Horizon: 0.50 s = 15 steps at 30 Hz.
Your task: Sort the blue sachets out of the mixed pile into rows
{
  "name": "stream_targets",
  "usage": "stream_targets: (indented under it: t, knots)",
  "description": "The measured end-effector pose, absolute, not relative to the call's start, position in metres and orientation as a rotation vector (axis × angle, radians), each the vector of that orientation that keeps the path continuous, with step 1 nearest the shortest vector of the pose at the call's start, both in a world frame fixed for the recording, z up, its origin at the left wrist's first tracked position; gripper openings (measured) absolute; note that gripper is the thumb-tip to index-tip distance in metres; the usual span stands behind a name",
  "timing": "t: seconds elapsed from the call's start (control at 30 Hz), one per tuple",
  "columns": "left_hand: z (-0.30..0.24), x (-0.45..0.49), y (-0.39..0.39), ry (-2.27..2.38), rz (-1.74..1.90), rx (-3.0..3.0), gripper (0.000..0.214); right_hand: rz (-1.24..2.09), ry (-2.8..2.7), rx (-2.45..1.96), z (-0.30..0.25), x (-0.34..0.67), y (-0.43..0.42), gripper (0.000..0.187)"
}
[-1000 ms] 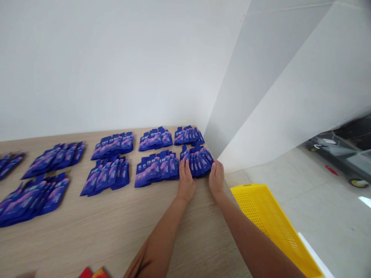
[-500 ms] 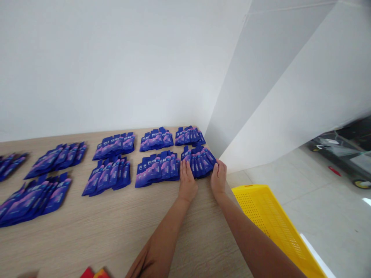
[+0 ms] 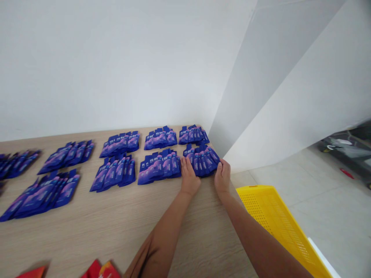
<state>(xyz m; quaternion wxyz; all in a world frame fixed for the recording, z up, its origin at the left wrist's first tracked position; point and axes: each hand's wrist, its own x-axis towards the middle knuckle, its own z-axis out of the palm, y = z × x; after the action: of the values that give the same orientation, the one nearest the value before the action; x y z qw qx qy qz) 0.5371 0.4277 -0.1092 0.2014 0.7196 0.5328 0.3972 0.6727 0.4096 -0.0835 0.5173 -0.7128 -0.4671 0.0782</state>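
A fanned stack of blue-and-purple pouches lies at the right end of the wooden table, between my two hands. My left hand rests at its left side, fingers stretched forward and touching the pouches. On the other side, my right hand closes its fingers round the right edge of the stack, by the table edge. Just left of my left hand lies another fanned stack of pouches. Behind, nearer the wall, is one more stack.
More blue pouch stacks spread leftward in two rows across the table. Red packets show at the near edge. A yellow perforated basket stands right of the table. White walls close off the back and right; a dark trolley sits beyond.
The view has shifted slightly left, so the stacks appear further right and more red packets show at the bottom. Both hands stay at the sides of the same pouch stack.
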Motion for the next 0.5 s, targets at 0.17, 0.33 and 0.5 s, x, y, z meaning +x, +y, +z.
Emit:
stream_targets:
  t: [0.17, 0.33, 0.5]
  knots:
    - [-0.108, 0.536, 0.431, 1.501, 1.084, 2.037, 0.101, 0.202, -1.107, -1.712, -0.084, 0.672, 0.411, 0.043]
    - [-0.103, 0.534, 0.424, 1.482, 1.042, 2.129, 0.095, 0.192, -1.121, -1.721, -0.084, 0.671, 0.41, 0.04]
    - [-0.096, 0.534, 0.413, 1.608, 0.988, 2.166, 0.087, 0.169, -1.097, -1.742, -0.083, 0.67, 0.41, 0.038]
